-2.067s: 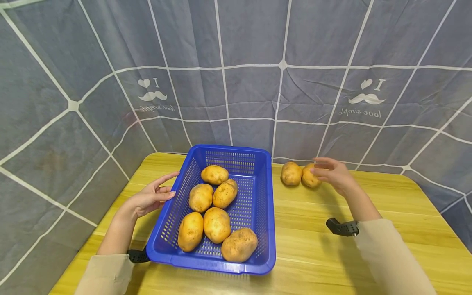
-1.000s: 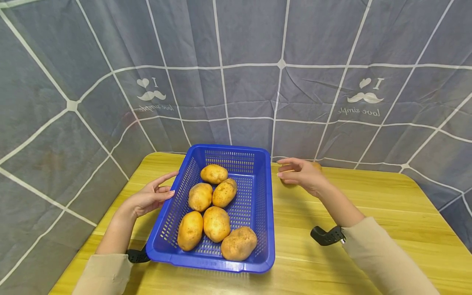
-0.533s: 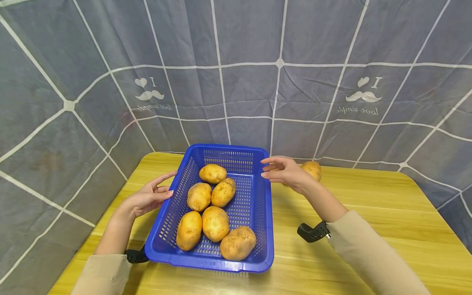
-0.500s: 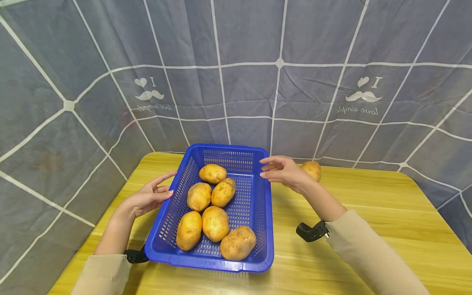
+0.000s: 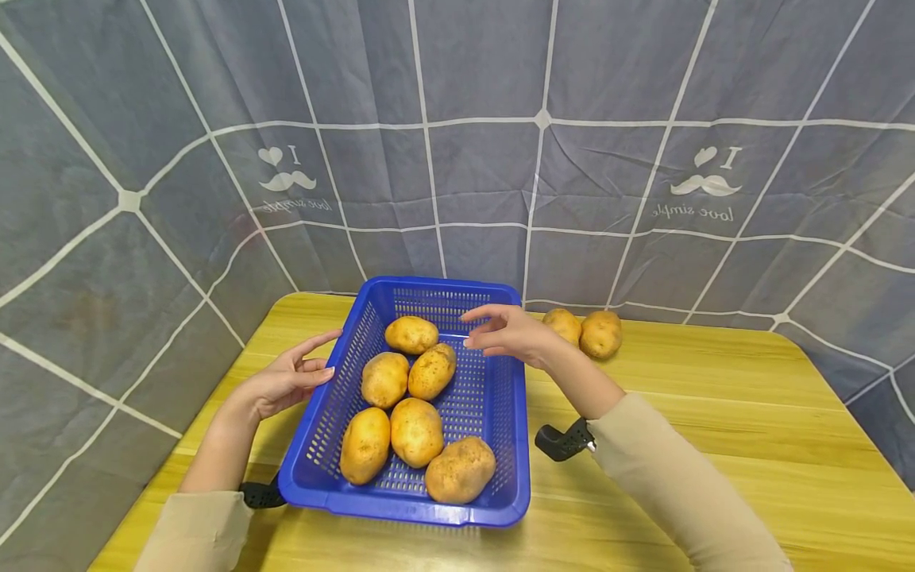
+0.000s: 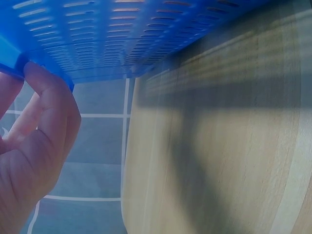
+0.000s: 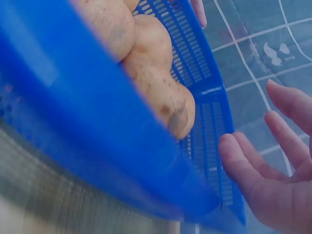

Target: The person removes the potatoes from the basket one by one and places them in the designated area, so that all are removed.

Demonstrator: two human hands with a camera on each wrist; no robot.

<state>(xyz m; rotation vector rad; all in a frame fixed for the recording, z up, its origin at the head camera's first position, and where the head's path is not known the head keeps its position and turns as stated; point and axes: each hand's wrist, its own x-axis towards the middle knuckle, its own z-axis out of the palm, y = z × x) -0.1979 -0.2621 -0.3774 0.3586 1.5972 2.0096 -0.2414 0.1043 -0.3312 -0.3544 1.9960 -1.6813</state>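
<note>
A blue plastic basket (image 5: 403, 508) with slotted walls stands on the wooden table and contains several potatoes (image 5: 417, 433). My left hand (image 5: 282, 381) touches the basket's left rim from outside with its fingertips; the left wrist view has these fingers at the rim's lip. Over the far right part of the basket hovers my right hand (image 5: 511, 332), its fingers spread loosely and nothing between them. Behind that wrist, on the table right of the basket, lie two potatoes: a partly hidden left potato (image 5: 562, 324) and a right potato (image 5: 600, 334).
A grey curtain (image 5: 486, 175) with white lines hangs along the table's back and left side. The wooden table (image 5: 715, 429) extends to the right of the basket. A black wrist mount (image 5: 565, 441) sticks out from the right sleeve.
My right hand has moved left, from the two loose potatoes across the basket's right rim to above its inside. Both loose potatoes show again. The left hand keeps its place at the rim.
</note>
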